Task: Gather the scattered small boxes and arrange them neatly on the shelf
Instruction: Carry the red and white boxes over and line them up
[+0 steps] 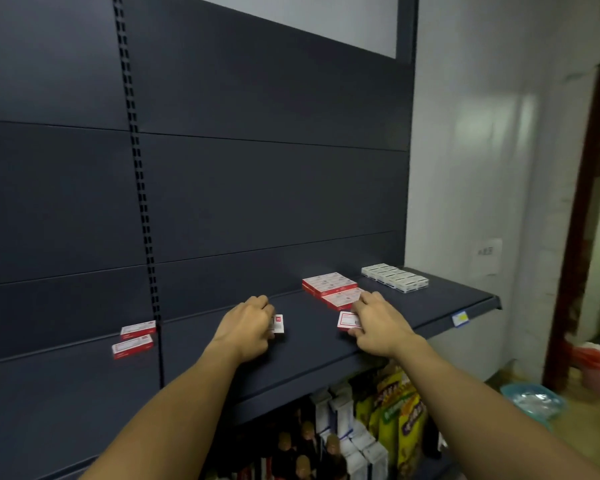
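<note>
Both hands work mid-shelf (326, 358): the left hand (248, 325) curls round one red box (278, 325), the right hand (378, 323) pinches another (347, 320) just before the red stack (329, 287) by the back edge. Partly done, I judge: that stack and a white row (394, 277) look tidy; two loose boxes (134, 339) remain at the left.

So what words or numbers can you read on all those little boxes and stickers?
None can be read.
Red and white boxes: print too small and blurred.
White boxes: print blurred.
Blue shelf tag: too blurred.
White wall notice: dark marks, unreadable.
Yellow packets below the shelf: lettering blurred.
Boxes at the left hand and right hand: unreadable.
</note>
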Available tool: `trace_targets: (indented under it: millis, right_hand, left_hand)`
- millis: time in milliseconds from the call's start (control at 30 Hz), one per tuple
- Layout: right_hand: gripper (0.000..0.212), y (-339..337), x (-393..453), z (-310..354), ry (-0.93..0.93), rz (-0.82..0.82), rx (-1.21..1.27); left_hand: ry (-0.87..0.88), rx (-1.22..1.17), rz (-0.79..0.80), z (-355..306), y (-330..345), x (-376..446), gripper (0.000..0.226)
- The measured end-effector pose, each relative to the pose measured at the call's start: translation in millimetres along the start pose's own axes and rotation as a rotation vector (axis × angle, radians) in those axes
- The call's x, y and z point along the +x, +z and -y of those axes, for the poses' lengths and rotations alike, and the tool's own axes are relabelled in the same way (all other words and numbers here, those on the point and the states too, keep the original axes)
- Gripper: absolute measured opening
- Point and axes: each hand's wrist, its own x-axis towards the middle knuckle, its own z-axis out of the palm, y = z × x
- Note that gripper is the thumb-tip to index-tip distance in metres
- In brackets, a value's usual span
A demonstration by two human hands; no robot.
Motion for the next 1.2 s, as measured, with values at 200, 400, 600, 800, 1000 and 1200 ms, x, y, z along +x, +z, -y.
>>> trace_targets:
  millis: [200, 400, 600, 800, 1000, 1200]
  right_hand:
    - [0.045, -20.9, -23.2, -41.5, 0.006, -0.013, -0.014]
    - [0.043, -34.4, -49.7, -85.7, -0.014, -0.015, 0.024]
    - [0.042, -42.2, -70.1, -122.6, -0.019, -0.008, 0.052]
    - [0.041, -44.7, -82.5, -151.7, -0.046, 0.0, 0.058]
    - [0.043, -41.1, -81.9, -170.5, -0.064, 0.003, 0.076]
    - [0.046, -24.7, -69.8, -185.5, -0.075, 0.001, 0.094]
  left_hand:
    - [0.006, 0.013, -0.001, -51.6, -3.4, 15.7, 0.037]
    - [-0.006, 0.035, 0.015, -104.1, -5.4, 23.8, 0.035]
    - [-0.002, 0.04, -0.015, -151.0, -11.4, 36.5, 0.034]
    - [-0.008, 0.053, -0.02, -182.1, -10.0, 45.6, 0.032]
    - [-0.038, 0.055, 0.014, -191.4, 1.0, 55.9, 0.032]
    - [-0.068, 0.024, 0.007, -190.6, 32.0, 77.1, 0.035]
